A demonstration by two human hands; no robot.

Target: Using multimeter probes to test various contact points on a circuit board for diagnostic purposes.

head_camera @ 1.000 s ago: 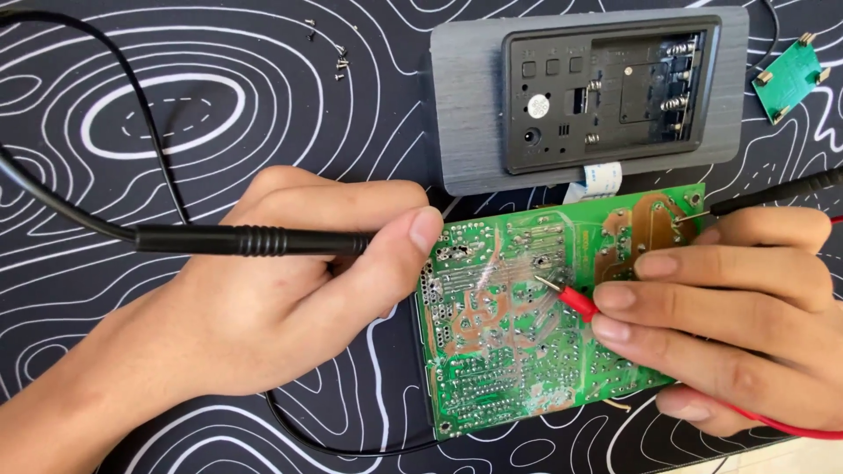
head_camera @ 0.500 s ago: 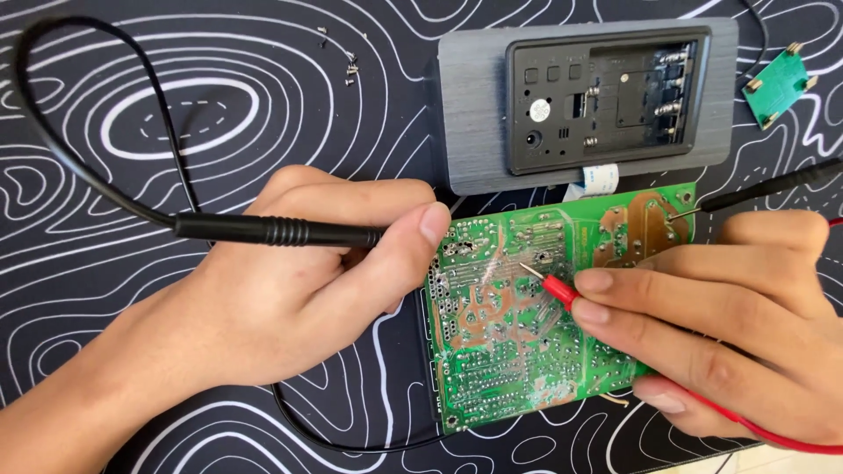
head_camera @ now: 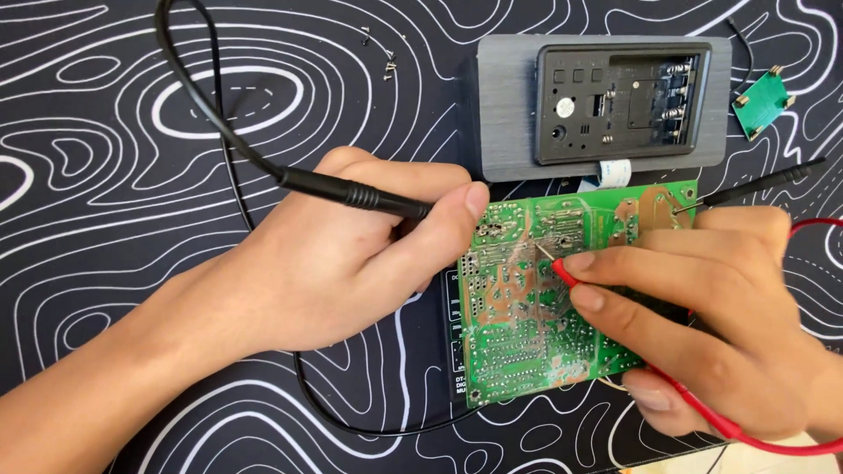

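The left hand (head_camera: 342,254) is curled closed around a black test probe (head_camera: 351,191), thumb and forefinger pinching its barrel; the tip is hidden behind the thumb at the left edge of the green circuit board (head_camera: 562,290), so whether it touches a pad cannot be told. The right hand (head_camera: 702,316) is closed in a pen grip on a red test probe (head_camera: 562,270), its bare metal tip resting on the solder side near the middle of the board. The red lead (head_camera: 746,430) runs under that hand and off to the right.

The board lies solder side up on a black mat with white contour lines (head_camera: 114,132), partly over a dark flat device. Just above it sits a grey brushed-metal housing (head_camera: 505,105) with a black back panel, joined to the board by a short white ribbon cable (head_camera: 610,173). A small green board (head_camera: 760,104) lies apart at upper right, and a few loose screws (head_camera: 386,63) lie at the top.

To probe well, I judge each tip should sit on 1 joint only, held steep so it cannot bridge neighbouring joints. The heels of both hands should rest on the mat for steadiness, and fingers should stay off the bare metal.
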